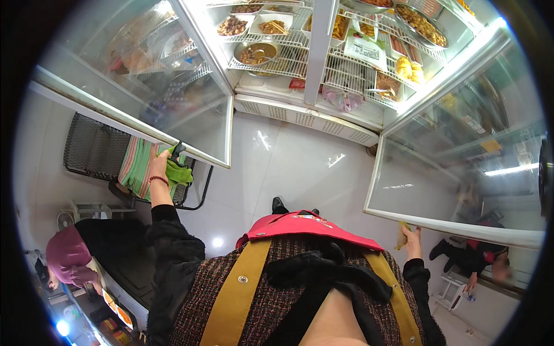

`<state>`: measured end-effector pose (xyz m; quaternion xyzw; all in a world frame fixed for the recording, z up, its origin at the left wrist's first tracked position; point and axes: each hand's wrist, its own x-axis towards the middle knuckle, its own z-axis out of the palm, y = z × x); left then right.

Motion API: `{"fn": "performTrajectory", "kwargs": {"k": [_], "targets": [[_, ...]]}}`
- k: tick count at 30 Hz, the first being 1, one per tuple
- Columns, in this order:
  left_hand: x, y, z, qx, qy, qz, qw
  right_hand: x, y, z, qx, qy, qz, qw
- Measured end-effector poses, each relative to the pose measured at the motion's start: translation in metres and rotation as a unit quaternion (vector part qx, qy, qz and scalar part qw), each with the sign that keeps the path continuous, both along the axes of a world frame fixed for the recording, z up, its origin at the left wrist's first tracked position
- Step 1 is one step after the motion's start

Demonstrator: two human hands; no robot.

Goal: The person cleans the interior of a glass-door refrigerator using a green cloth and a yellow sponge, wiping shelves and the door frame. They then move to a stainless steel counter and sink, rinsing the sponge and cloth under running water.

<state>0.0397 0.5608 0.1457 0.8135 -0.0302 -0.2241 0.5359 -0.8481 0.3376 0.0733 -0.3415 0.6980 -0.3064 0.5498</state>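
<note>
Two glass doors of an upright display fridge stand swung wide on either side of me. My left hand (160,165) grips a bright green cloth (178,173) against the dark handle (177,149) on the outer edge of the left glass door (190,116). My right hand (412,243) holds a yellowish cloth (403,235) close under the edge of the right glass door (433,190); whether it touches the door I cannot tell. Between the doors, the lit fridge (317,56) shows wire shelves with a metal bowl of food (256,54) and white trays (271,25).
A folding chair (97,147) with a striped towel (138,166) stands behind the left door. A person in a purple top (71,255) is at lower left. Another person (476,255) sits at lower right near a white stool (450,292). Grey tiles (277,164) cover the floor.
</note>
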Motion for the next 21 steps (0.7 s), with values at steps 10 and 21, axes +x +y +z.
{"fn": "performTrajectory", "kwargs": {"k": [10,21], "targets": [[-0.004,-0.018,0.009,-0.022,-0.099,-0.084,0.991,0.008,-0.003,-0.03,0.046,0.12,0.167,0.978],[-0.054,-0.071,0.017,0.019,-0.152,-0.285,0.946,0.175,-0.047,-0.005,0.057,0.172,0.361,0.915]]}}
